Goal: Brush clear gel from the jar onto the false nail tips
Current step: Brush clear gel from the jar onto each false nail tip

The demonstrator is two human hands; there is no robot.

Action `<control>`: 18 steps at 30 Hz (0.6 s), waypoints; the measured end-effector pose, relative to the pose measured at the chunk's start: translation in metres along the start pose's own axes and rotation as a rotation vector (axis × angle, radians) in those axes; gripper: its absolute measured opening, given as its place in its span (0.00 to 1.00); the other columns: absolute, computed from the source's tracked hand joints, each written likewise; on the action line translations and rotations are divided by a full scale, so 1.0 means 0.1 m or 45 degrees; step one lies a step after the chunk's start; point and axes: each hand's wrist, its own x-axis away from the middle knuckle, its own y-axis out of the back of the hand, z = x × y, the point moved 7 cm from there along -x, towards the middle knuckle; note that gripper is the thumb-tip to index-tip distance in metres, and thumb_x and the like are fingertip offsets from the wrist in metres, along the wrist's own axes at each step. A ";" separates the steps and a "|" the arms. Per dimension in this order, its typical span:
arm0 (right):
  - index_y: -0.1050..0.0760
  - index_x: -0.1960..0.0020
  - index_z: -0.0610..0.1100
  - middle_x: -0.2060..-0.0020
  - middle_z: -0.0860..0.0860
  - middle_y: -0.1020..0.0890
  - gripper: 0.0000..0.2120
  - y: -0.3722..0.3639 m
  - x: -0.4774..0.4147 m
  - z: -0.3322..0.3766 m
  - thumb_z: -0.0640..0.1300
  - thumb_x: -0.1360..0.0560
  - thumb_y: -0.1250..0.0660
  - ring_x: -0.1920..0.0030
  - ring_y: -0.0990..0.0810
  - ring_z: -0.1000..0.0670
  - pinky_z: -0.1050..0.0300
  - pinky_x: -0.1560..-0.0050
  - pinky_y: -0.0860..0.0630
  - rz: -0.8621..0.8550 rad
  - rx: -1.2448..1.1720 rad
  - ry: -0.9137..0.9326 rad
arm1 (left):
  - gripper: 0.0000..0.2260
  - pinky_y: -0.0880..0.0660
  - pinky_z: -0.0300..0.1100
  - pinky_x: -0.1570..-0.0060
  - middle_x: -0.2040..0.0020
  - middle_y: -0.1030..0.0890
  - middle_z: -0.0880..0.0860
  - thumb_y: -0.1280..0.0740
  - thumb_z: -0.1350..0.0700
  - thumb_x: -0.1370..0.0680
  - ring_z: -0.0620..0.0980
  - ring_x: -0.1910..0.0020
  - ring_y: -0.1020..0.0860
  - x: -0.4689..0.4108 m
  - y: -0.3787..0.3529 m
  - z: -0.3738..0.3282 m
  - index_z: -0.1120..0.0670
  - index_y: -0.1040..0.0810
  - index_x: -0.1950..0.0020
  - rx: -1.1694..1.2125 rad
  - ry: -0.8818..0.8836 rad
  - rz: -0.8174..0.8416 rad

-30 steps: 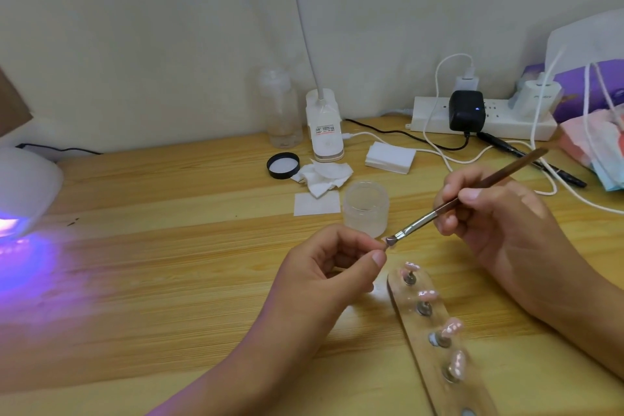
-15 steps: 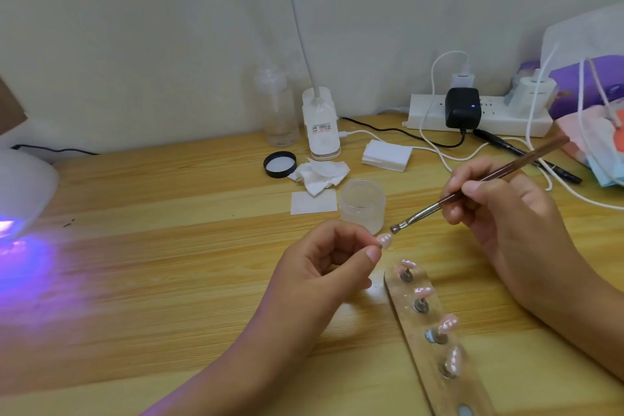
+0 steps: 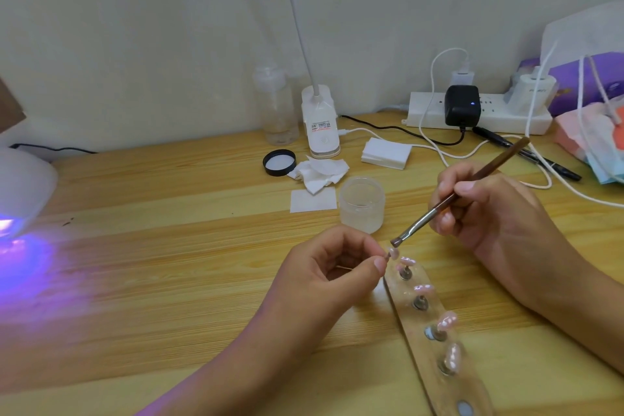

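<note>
Left hand (image 3: 337, 267) hovers over the wooden table (image 3: 169, 246), thumb and forefinger pinching a small peg that carries one pink false nail tip (image 3: 393, 253), with the other fingers curled loosely behind. Just beyond it stands the open jar (image 3: 362, 204) of clear gel, near the fingertips but not touching them. The brush (image 3: 422, 219) slants down from the upper right, its bristles just above the held nail with a thin gap between them. The right hand (image 3: 489, 209) grips the handle like a pen, thumb and fingers closed round it. Below both hands lies a wooden strip (image 3: 426, 318) with four more nail tips (image 3: 447, 320) standing on pegs. The risk, as I judge it, is that the peg turns between the fingertips when the bristles press down, smearing gel onto the skin. An overloaded brush could also flood the nail's edge or drip onto the tips below. A second ago the bristles lay against the nail at the left fingertips. They have since lifted clear, and the nail now stands out further from the fingers.
</note>
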 end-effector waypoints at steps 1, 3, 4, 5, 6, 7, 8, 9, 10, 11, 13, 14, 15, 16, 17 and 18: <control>0.21 0.65 0.47 0.69 0.48 0.23 0.11 0.00 0.00 0.00 0.40 0.30 0.40 0.70 0.25 0.53 0.63 0.67 0.25 0.006 0.001 -0.003 | 0.03 0.28 0.30 0.61 0.60 0.17 0.50 0.30 0.55 0.29 0.39 0.64 0.24 0.01 0.00 -0.01 0.48 0.18 0.60 0.000 -0.002 0.005; 0.21 0.65 0.48 0.69 0.48 0.23 0.11 -0.02 0.00 -0.01 0.40 0.30 0.40 0.70 0.25 0.53 0.63 0.68 0.25 0.022 0.008 -0.006 | 0.04 0.28 0.29 0.62 0.61 0.17 0.46 0.30 0.56 0.28 0.38 0.63 0.23 0.01 -0.01 -0.02 0.47 0.18 0.61 -0.006 -0.007 0.017; 0.21 0.65 0.48 0.69 0.48 0.23 0.11 -0.02 0.00 -0.02 0.40 0.30 0.41 0.70 0.25 0.53 0.63 0.68 0.25 0.033 0.012 -0.007 | 0.04 0.28 0.29 0.61 0.61 0.17 0.45 0.31 0.56 0.28 0.38 0.62 0.23 0.01 -0.01 -0.02 0.47 0.18 0.61 -0.011 -0.008 0.020; 0.21 0.65 0.48 0.70 0.48 0.22 0.11 -0.03 0.00 -0.02 0.40 0.30 0.41 0.71 0.25 0.53 0.63 0.68 0.25 0.042 0.020 -0.006 | 0.04 0.28 0.29 0.61 0.61 0.17 0.45 0.31 0.55 0.29 0.39 0.61 0.22 0.01 -0.01 -0.02 0.47 0.18 0.61 -0.015 -0.008 0.021; 0.21 0.65 0.48 0.70 0.49 0.22 0.11 -0.03 0.00 -0.02 0.40 0.30 0.41 0.71 0.25 0.53 0.63 0.67 0.25 0.050 0.031 -0.004 | 0.04 0.28 0.29 0.60 0.62 0.17 0.44 0.31 0.55 0.29 0.41 0.59 0.21 0.01 -0.01 -0.02 0.46 0.18 0.61 -0.018 -0.009 0.019; 0.21 0.65 0.48 0.70 0.49 0.22 0.11 -0.03 0.00 -0.03 0.40 0.30 0.41 0.71 0.25 0.53 0.63 0.67 0.25 0.055 0.046 -0.004 | 0.05 0.28 0.29 0.60 0.62 0.18 0.44 0.31 0.55 0.29 0.41 0.59 0.21 0.01 -0.01 -0.02 0.46 0.18 0.61 -0.020 -0.012 0.015; 0.21 0.65 0.48 0.70 0.48 0.22 0.11 -0.03 0.00 -0.03 0.40 0.30 0.40 0.70 0.25 0.53 0.63 0.67 0.25 0.059 0.061 -0.003 | 0.05 0.28 0.29 0.61 0.63 0.18 0.43 0.31 0.56 0.29 0.40 0.61 0.22 0.01 -0.01 -0.02 0.46 0.18 0.61 -0.018 -0.015 0.011; 0.21 0.65 0.48 0.69 0.48 0.22 0.09 -0.02 0.00 -0.03 0.41 0.31 0.39 0.70 0.25 0.53 0.63 0.67 0.25 0.062 0.075 0.000 | 0.05 0.29 0.29 0.62 0.63 0.18 0.43 0.31 0.56 0.29 0.39 0.62 0.23 0.00 -0.01 -0.03 0.46 0.18 0.62 -0.013 -0.015 0.010; 0.21 0.64 0.49 0.69 0.48 0.22 0.07 -0.02 0.00 -0.03 0.43 0.32 0.37 0.70 0.25 0.53 0.63 0.67 0.25 0.067 0.085 0.006 | 0.05 0.29 0.29 0.62 0.63 0.18 0.43 0.31 0.56 0.29 0.39 0.63 0.24 0.00 -0.01 -0.03 0.46 0.18 0.61 -0.011 -0.014 0.012; 0.21 0.64 0.49 0.69 0.48 0.22 0.05 -0.02 0.01 -0.02 0.44 0.33 0.35 0.70 0.25 0.53 0.64 0.66 0.25 0.069 0.091 0.014 | 0.05 0.29 0.29 0.62 0.63 0.18 0.43 0.31 0.56 0.29 0.39 0.63 0.24 0.00 -0.01 -0.02 0.46 0.18 0.61 -0.012 -0.012 0.015; 0.21 0.64 0.49 0.69 0.49 0.22 0.04 -0.02 0.02 -0.01 0.47 0.35 0.35 0.70 0.25 0.53 0.64 0.66 0.25 0.069 0.114 0.035 | 0.04 0.29 0.30 0.62 0.63 0.18 0.43 0.31 0.55 0.29 0.39 0.64 0.24 0.00 -0.02 -0.01 0.47 0.18 0.61 -0.015 -0.005 0.018; 0.21 0.64 0.50 0.68 0.49 0.22 0.04 -0.02 0.02 0.00 0.47 0.35 0.35 0.70 0.25 0.53 0.64 0.66 0.25 0.067 0.138 0.050 | 0.04 0.29 0.29 0.62 0.63 0.19 0.43 0.31 0.55 0.29 0.38 0.64 0.25 0.00 -0.01 -0.01 0.47 0.18 0.61 -0.017 -0.001 0.016; 0.21 0.64 0.50 0.69 0.49 0.22 0.04 -0.02 0.03 0.01 0.47 0.35 0.35 0.70 0.25 0.53 0.64 0.66 0.25 0.063 0.169 0.065 | 0.03 0.29 0.30 0.62 0.63 0.19 0.43 0.31 0.55 0.29 0.39 0.65 0.25 0.00 -0.01 0.00 0.48 0.18 0.61 -0.018 0.001 0.012; 0.22 0.64 0.50 0.69 0.50 0.22 0.04 -0.03 0.04 0.03 0.47 0.34 0.35 0.70 0.25 0.53 0.64 0.66 0.26 0.062 0.204 0.083 | 0.03 0.29 0.30 0.62 0.63 0.19 0.44 0.31 0.54 0.29 0.39 0.65 0.25 0.00 0.00 0.01 0.48 0.18 0.61 -0.019 0.004 0.008; 0.22 0.64 0.50 0.69 0.50 0.22 0.05 -0.03 0.04 0.04 0.45 0.33 0.36 0.70 0.25 0.53 0.65 0.65 0.26 0.057 0.235 0.097 | 0.03 0.29 0.30 0.62 0.63 0.19 0.47 0.31 0.54 0.29 0.40 0.64 0.25 0.01 0.00 0.01 0.48 0.18 0.60 -0.023 0.006 0.003; 0.22 0.65 0.50 0.69 0.50 0.22 0.07 -0.03 0.05 0.05 0.43 0.32 0.37 0.70 0.25 0.54 0.65 0.65 0.26 0.047 0.267 0.111 | 0.02 0.29 0.31 0.61 0.61 0.18 0.50 0.31 0.53 0.29 0.40 0.64 0.25 0.01 0.01 0.01 0.49 0.18 0.60 -0.027 0.010 -0.001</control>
